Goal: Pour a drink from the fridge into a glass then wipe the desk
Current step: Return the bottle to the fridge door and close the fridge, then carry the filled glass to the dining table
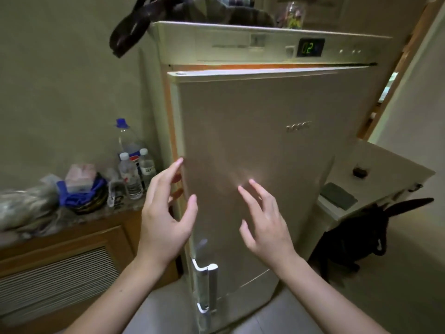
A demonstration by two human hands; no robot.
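A tall cream fridge [265,141] fills the middle of the head view. Its door stands slightly ajar on the left side, with an orange-lit gap along the top and left edge. A silver handle [212,285] sits low on the door's left edge. My left hand [166,213] is raised with fingers spread, its fingertips at the door's left edge. My right hand [262,218] hovers in front of the door face, fingers spread and holding nothing. The fridge's inside is hidden.
Left of the fridge, a wooden cabinet [72,256] carries several plastic water bottles [131,174], a pink box and bags. At the right stands a white desk [385,169] with a dark cloth [338,196] on it and a black bag [356,235] below. A dark bag sits atop the fridge.
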